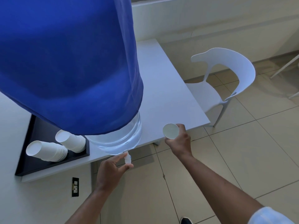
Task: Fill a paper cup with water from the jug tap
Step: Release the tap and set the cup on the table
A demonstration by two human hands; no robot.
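Paper cup (170, 131), empty, is gripped by curled fingers of the right hand (178, 140), held right of the jug tap (127, 158), apart from it. Tap is pinched between left hand (111, 171) thumb and fingers below the blue-covered water jug (69, 65).

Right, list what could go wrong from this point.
The paper cup in the right hand sits off to the side of the tap, not beneath it. If the left hand, whose fingers are at the tap, opens it now, water would likely hit the floor.
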